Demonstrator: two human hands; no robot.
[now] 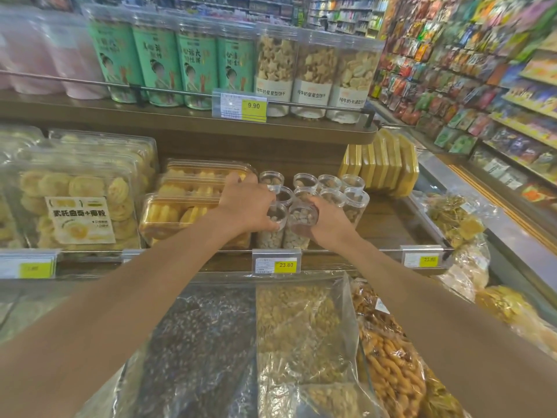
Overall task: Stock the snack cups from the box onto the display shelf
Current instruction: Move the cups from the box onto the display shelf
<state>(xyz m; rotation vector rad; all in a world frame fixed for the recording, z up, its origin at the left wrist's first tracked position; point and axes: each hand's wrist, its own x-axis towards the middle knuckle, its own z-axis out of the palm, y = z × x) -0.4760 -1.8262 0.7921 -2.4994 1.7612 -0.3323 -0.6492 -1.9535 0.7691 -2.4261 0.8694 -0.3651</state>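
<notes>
Several clear snack cups (328,188) full of pale nuts stand in rows on the wooden display shelf (388,224). At the front of the group, my left hand (245,203) grips the top of one snack cup (271,233) that stands on the shelf. Right beside it, my right hand (328,221) holds a second snack cup (301,221) from the right side, its clear lid facing me. The two cups touch each other. The box is not in view.
Clear trays of cookies (75,206) and yellow pastries (177,212) fill the shelf's left. Yellow packs (382,161) stand at the back right. Tall biscuit canisters (313,73) line the upper shelf. Bagged bulk snacks (301,327) lie below the price tag (277,262).
</notes>
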